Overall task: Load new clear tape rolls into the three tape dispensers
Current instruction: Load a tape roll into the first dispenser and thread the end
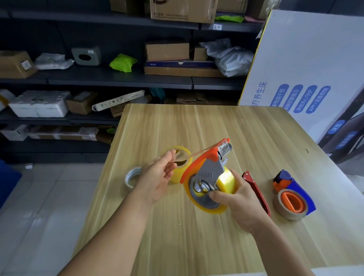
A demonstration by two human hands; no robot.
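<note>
— Above the wooden table [229, 127], where's the orange dispenser [206, 169]?
— Gripped with its yellow tape roll [227, 180] by the right hand [238, 199]; the left hand [157, 178] pinches the tape strip [194, 153] beside it.
— Beyond the dispenser?
— Red dispenser [257, 192], then blue dispenser [294, 193] rightward; spare rolls [181, 160] leftward.

The right hand [240, 198] covers part of the red dispenser [257, 192] at its three o'clock. The left hand [158, 178] hides some of the yellow roll [183, 169] and the small white roll [132, 176].

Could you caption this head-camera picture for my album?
Right hand grips an orange dispenser while left hand pulls its tape.
</note>
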